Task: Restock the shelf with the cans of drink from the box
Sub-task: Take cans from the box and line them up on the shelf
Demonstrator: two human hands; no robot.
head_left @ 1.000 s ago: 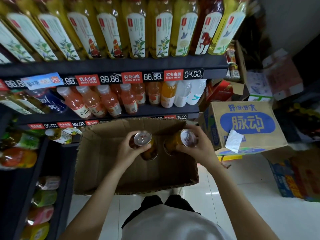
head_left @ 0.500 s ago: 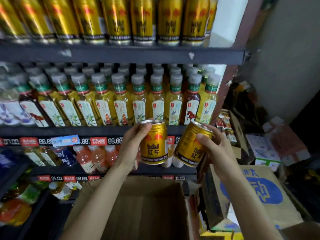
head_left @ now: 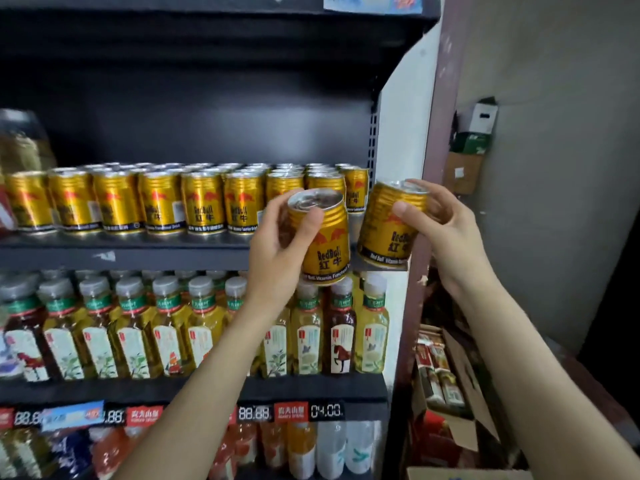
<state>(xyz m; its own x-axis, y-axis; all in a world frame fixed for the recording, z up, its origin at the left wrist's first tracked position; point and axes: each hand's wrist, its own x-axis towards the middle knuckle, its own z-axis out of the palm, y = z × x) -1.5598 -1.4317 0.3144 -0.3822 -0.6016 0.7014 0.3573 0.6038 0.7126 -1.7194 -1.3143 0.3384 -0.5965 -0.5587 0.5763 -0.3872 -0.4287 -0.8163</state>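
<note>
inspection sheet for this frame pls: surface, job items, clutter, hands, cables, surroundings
Surface: can shelf, rows of gold cans standing upright on it.
Job's things: left can and right can, both held in front of the shelf's right end, not yet set down.
Clutter: open cartons on the floor to the right.
Hands: left hand grips the left can; right hand grips the right can.
Cables: nothing seen.
Surroundings: tea bottles one shelf below, price tags, grey wall.

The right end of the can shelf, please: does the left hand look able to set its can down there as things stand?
Probably yes. The left hand holds its can right in front of the shelf, where a gap seems to show at the front right of the shelved cans. The right hand with its own can is off to the side.
</note>
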